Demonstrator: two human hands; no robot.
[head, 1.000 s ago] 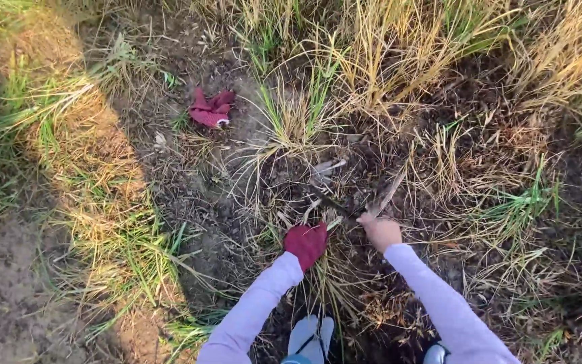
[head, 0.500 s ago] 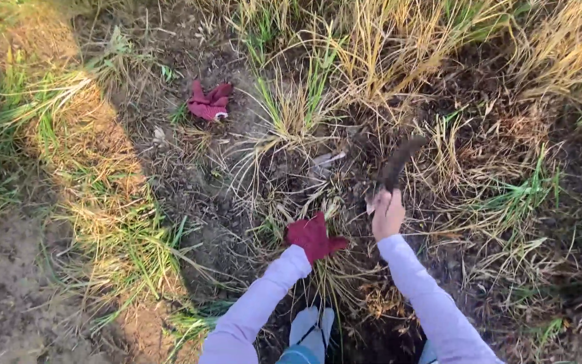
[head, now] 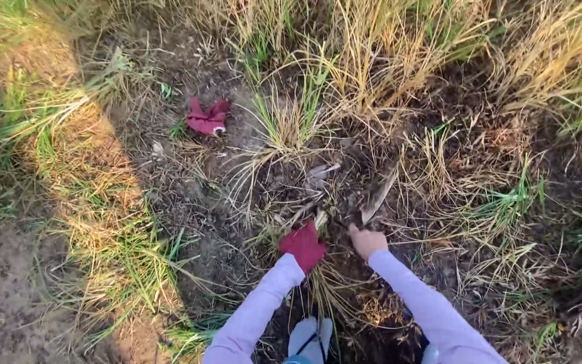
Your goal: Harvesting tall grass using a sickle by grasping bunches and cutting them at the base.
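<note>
Down at the foot of the grass clump (head: pixel 318 222) in front of my feet, my left hand (head: pixel 304 246), in a dark red glove, is closed around a bunch of dry stalks and holds them gathered upright. My right hand (head: pixel 366 241), bare, is wrapped shut on the handle of a sickle (head: pixel 365 212), whose blade lies low among the stems just beside the gloved hand; the edge itself is too hidden in the straw to make out. I judge the cutting stroke is in hand, with the blade set at the base of the bunch. What the next move calls for, I think, is a short pull towards me, kept well clear of my left fingers, while the left grip stays firm on the stalks. Around the clump the ground is dark soil littered with cut straw. A second red glove (head: pixel 207 118) lies crumpled on the dirt well apart, up to the left. Taller yellow grass (head: pixel 385 61) stands beyond, and my sandalled foot (head: pixel 311 337) shows below
</note>
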